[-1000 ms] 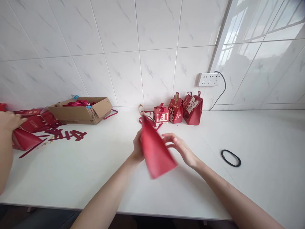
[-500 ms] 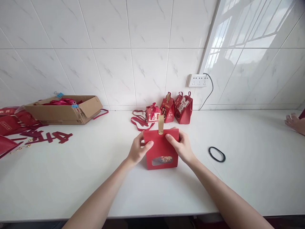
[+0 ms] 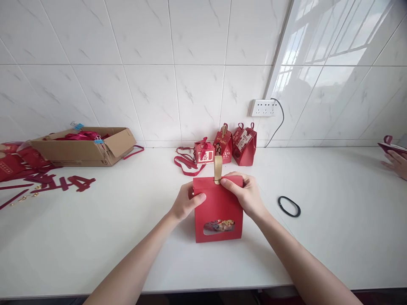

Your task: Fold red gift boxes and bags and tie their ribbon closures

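Between my hands is a red paper gift box [image 3: 218,207], its front facing me. A clear oval window low on that face shows wrapped, colourful contents. From its top edge rises a gold loop handle [image 3: 218,167]. My left hand [image 3: 187,201] grips the upper left side, thumb on the front and fingers mostly hidden behind. At the upper right, my right hand [image 3: 244,192] holds the box too, with its thumb pressed beside the base of the loop.
Finished-looking red boxes [image 3: 243,146] and red ribbon [image 3: 187,165] sit by the tiled wall. A cardboard box [image 3: 82,152] and red paper pieces [image 3: 79,182] lie left. A black ring [image 3: 289,206] is right; another person's hand [image 3: 397,163] holds something dark red.
The gift box has come nearer to me and more of its front shows. At the far right, the other person's hand now holds a dark red item. A red piece at far left is gone.
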`<move>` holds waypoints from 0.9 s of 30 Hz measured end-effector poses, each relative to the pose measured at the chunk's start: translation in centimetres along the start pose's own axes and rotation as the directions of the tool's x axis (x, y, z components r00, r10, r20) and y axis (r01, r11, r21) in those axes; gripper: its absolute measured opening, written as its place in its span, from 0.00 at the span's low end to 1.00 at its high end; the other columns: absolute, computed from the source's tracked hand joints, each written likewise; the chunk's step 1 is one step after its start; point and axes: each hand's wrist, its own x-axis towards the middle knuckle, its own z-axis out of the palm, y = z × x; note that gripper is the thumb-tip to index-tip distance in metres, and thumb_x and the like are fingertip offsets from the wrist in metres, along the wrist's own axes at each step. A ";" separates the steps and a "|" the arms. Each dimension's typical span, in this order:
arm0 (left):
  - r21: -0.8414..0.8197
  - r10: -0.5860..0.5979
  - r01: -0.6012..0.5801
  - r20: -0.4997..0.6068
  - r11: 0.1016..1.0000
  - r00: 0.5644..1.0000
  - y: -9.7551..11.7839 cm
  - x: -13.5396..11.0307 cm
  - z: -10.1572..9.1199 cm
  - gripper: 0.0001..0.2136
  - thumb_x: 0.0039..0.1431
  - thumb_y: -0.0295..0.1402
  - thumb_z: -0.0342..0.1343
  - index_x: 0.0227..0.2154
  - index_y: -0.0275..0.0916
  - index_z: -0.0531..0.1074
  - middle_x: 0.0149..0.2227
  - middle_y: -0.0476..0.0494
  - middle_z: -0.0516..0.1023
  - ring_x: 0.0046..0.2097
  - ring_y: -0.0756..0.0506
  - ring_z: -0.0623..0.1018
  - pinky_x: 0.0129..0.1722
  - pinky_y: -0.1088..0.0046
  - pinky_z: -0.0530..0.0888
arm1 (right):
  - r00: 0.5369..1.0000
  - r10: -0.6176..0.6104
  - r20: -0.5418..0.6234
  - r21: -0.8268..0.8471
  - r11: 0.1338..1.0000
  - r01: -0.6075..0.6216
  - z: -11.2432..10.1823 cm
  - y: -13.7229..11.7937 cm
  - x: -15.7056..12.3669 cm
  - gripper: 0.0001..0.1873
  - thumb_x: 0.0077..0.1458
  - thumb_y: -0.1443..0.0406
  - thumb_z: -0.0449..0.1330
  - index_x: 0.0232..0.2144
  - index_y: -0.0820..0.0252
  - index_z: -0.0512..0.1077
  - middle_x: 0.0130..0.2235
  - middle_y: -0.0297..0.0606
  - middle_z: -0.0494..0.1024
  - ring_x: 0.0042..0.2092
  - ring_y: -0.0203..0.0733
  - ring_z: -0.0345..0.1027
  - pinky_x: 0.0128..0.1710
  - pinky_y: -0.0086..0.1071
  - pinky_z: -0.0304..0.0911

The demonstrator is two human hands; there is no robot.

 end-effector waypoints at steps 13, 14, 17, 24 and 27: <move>-0.198 -0.107 0.140 0.170 0.970 0.980 0.0 -0.2 -0.1 0.19 0.52 0.43 0.55 0.42 0.34 0.73 0.36 0.40 0.79 0.35 0.42 0.77 0.33 0.70 0.72 | 0.966 0.216 0.141 0.039 0.974 -0.224 -0.1 -0.8 -0.1 0.15 0.48 0.56 0.62 0.20 0.61 0.70 0.23 0.31 0.72 0.24 0.34 0.65 0.22 0.26 0.58; -0.200 -0.106 0.139 0.167 0.970 0.980 0.1 -0.2 0.0 0.18 0.52 0.43 0.55 0.41 0.34 0.73 0.36 0.40 0.79 0.34 0.43 0.77 0.32 0.71 0.72 | 0.967 0.212 0.143 0.039 0.975 -0.219 -0.1 -0.8 -0.1 0.14 0.48 0.56 0.62 0.20 0.61 0.70 0.23 0.31 0.72 0.24 0.34 0.65 0.22 0.26 0.58; -0.200 -0.107 0.139 0.159 0.970 0.981 0.3 -0.1 0.1 0.17 0.51 0.41 0.56 0.40 0.34 0.74 0.35 0.41 0.79 0.32 0.44 0.77 0.31 0.71 0.71 | 0.970 0.197 0.143 0.038 0.978 -0.205 -0.2 -0.7 -0.1 0.14 0.48 0.57 0.62 0.21 0.61 0.71 0.23 0.31 0.72 0.24 0.35 0.65 0.22 0.26 0.58; -0.105 -0.061 0.066 0.054 0.992 0.997 2.3 0.2 -0.3 0.14 0.51 0.40 0.57 0.38 0.36 0.74 0.36 0.43 0.78 0.39 0.43 0.77 0.36 0.71 0.71 | 0.959 0.177 0.222 0.008 0.983 -0.184 -0.3 -1.0 -0.3 0.13 0.50 0.57 0.61 0.25 0.61 0.73 0.24 0.32 0.73 0.24 0.33 0.65 0.22 0.25 0.58; 0.021 -0.033 0.033 -0.004 0.999 0.999 4.2 0.1 0.1 0.12 0.53 0.39 0.56 0.36 0.37 0.74 0.37 0.44 0.78 0.41 0.43 0.76 0.38 0.72 0.71 | 0.955 0.162 0.248 -0.056 0.987 -0.153 -0.1 -1.5 -0.6 0.12 0.51 0.58 0.61 0.25 0.62 0.73 0.25 0.33 0.73 0.25 0.33 0.66 0.22 0.25 0.59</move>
